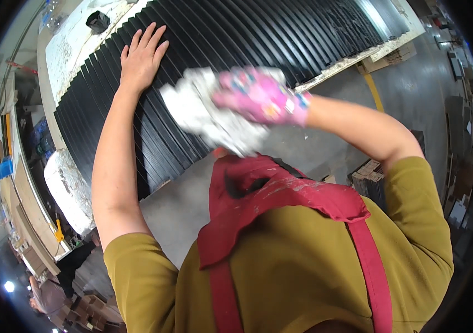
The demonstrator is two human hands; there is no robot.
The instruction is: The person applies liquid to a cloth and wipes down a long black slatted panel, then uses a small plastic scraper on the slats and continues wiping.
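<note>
Left hand (pixel 142 62): bare, fingers spread and palm down on the black ribbed strips (pixel 214 33) toward their left side; nothing is grasped by it, and the contact is judged to be a light steadying press.

Right hand (pixel 256 95): covered by a pink patterned glove. A bunched white cloth (pixel 203 114) is grasped by it, over the near edge of the strips in this view. Hand and cloth are blurred; whether the strips are touched by the cloth cannot be told.

The strips are laid side by side across the work surface (pixel 73 53), their ribs slanting from far left to near right; whether they are all separate pieces cannot be made out. A small black container (pixel 98 22) is seen at the far left.

Technique, as judged: strokes are best run along the ribs, so that the grooves are reached and the strips are not pushed sideways. The cloth should be folded to a firm pad, since loose ends may be caught on rib edges. Pressure should be kept even and eased at the near edge. The bare fingers should be kept clear of the stroke and shifted between passes.
</note>
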